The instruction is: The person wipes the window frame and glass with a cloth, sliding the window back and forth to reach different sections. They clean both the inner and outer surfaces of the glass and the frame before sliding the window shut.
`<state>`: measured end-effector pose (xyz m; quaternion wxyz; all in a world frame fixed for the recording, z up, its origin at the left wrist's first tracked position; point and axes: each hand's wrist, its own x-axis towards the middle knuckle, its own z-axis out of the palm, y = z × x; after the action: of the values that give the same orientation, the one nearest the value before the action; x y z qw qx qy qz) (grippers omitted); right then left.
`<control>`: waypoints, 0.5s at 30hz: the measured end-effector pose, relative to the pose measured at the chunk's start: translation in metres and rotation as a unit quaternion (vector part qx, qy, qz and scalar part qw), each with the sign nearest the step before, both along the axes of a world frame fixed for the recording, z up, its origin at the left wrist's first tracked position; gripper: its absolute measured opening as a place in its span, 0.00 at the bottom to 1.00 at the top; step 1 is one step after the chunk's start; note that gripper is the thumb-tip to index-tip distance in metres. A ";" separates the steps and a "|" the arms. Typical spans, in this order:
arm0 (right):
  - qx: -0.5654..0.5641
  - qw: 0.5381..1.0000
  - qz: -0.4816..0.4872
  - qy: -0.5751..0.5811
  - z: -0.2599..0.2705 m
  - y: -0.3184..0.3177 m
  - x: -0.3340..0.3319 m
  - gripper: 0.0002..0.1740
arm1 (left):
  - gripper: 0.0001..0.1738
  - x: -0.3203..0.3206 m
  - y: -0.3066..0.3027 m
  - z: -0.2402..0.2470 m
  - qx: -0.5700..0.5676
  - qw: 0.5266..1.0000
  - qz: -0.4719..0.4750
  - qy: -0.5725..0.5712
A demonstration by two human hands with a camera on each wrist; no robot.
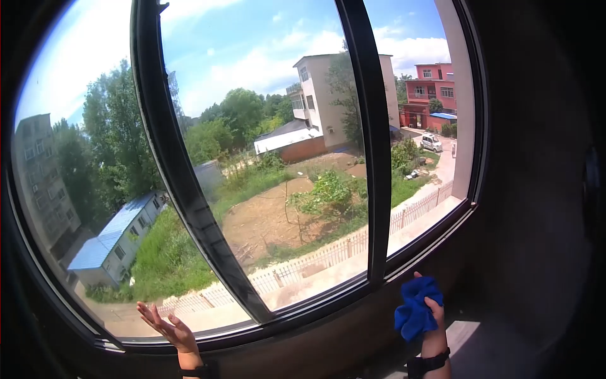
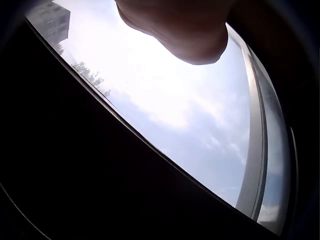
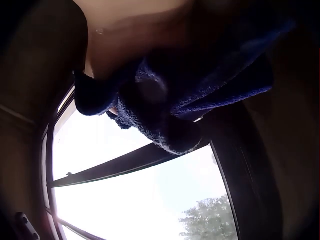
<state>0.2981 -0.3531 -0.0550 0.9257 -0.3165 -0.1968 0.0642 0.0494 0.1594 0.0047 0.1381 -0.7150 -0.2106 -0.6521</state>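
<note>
A crumpled blue cloth (image 1: 416,308) is gripped in my right hand (image 1: 435,319), with the thumb lying over its front. In the right wrist view the fuzzy cloth (image 3: 165,110) bunches and hangs in folds below the palm. This hand is at the lower right, below the window's bottom frame. My left hand (image 1: 170,330) is raised at the lower left before the glass, fingers extended and spread, holding nothing. Only part of the left hand (image 2: 180,35) shows in the left wrist view, dark against the sky. Both wrists wear black straps.
A large window with a dark frame (image 1: 322,308) fills the view, split by two upright bars (image 1: 372,158). Dark wall (image 1: 530,189) stands to the right. Outside are trees, a dirt plot, buildings, a fence (image 1: 315,259) and a white van (image 1: 431,143).
</note>
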 end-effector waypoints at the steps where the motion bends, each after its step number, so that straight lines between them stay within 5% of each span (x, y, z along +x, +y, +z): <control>1: -0.033 0.998 0.025 -0.042 0.014 -0.005 0.017 0.37 | 0.28 0.005 -0.012 -0.002 -0.059 0.998 -0.019 -0.016; 9: -0.074 0.976 0.202 -0.042 0.061 0.021 0.108 0.41 | 0.37 0.111 -0.167 0.002 -0.107 0.983 -0.105 0.110; 15: -0.123 0.980 0.154 0.021 0.035 0.028 0.123 0.30 | 0.38 0.138 -0.130 -0.043 -0.025 0.995 -0.007 0.098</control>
<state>0.4207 -0.3248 -0.0201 0.8625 -0.3928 -0.2142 0.2365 0.1870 0.0290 -0.0381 0.1357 -0.7804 -0.2067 -0.5743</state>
